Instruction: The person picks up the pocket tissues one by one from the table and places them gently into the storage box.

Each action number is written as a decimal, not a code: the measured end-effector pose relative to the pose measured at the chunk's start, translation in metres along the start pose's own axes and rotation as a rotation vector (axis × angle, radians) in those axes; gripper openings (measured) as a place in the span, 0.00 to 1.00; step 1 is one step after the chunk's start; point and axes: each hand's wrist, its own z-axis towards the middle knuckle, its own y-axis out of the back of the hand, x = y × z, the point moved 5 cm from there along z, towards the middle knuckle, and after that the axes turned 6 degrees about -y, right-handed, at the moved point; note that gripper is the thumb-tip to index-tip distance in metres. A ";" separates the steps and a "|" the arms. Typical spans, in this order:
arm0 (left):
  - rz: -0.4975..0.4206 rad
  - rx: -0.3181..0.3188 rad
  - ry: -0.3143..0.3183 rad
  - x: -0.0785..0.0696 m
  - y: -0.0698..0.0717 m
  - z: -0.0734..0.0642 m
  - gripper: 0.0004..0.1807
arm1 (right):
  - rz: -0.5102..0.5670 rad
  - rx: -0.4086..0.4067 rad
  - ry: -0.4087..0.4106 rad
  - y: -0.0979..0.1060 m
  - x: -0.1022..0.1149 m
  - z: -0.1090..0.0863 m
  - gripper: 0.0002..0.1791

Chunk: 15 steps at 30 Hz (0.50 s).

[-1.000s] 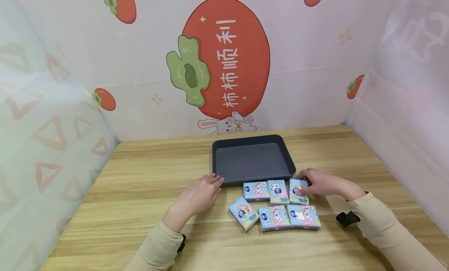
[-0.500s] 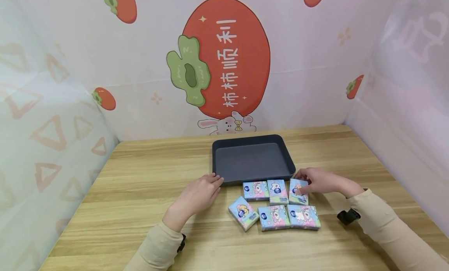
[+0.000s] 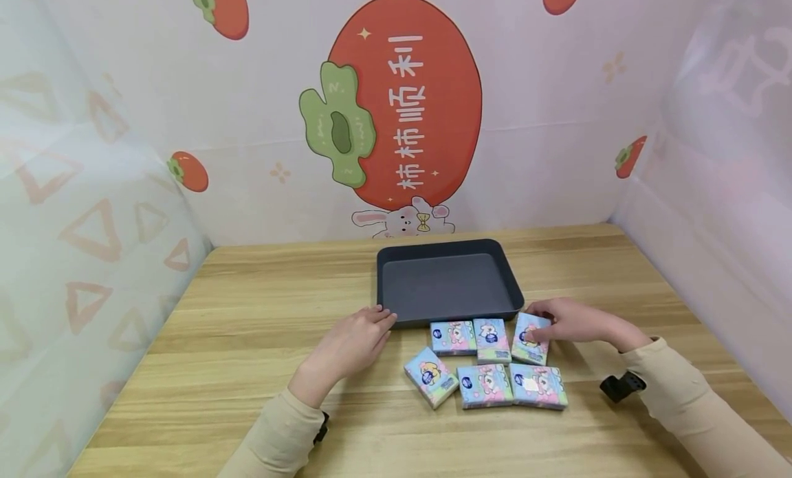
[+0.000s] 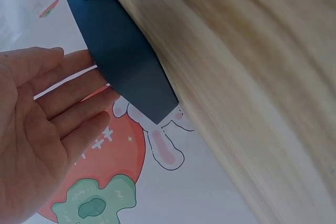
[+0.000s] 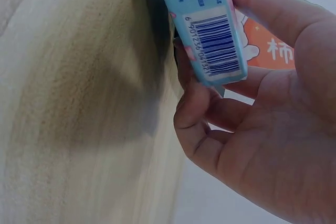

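we see a wide lane over the table (image 3: 284, 285), left of the dark tray (image 3: 445, 285), up to its side wall. the tray floor lies open to us from above, over low walls. left hand (image 3: 353, 342) blocks the near-left corner; right hand (image 3: 574, 321), holding a pack (image 3: 526, 347), blocks the near-right. between hands, other packs (image 3: 452, 338) crowd the near side. beyond the far wall, printed backdrop (image 3: 538, 155) stands close. between the sleeves (image 3: 278, 426), we note room on the near table.

Slate-dark tray (image 3: 448, 289); in front of it, pale-blue packs (image 3: 486, 386) with pink-and-green cartoon prints; beneath it, tan wood-grained tabletop (image 3: 272, 282).
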 end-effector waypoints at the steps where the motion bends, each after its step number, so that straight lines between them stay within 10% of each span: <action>1: 0.001 0.004 0.001 0.000 0.000 0.000 0.18 | 0.004 0.002 -0.003 0.000 0.000 0.000 0.23; 15: -0.012 0.013 0.010 0.000 0.000 0.000 0.17 | 0.076 -0.002 -0.023 0.012 0.000 -0.009 0.15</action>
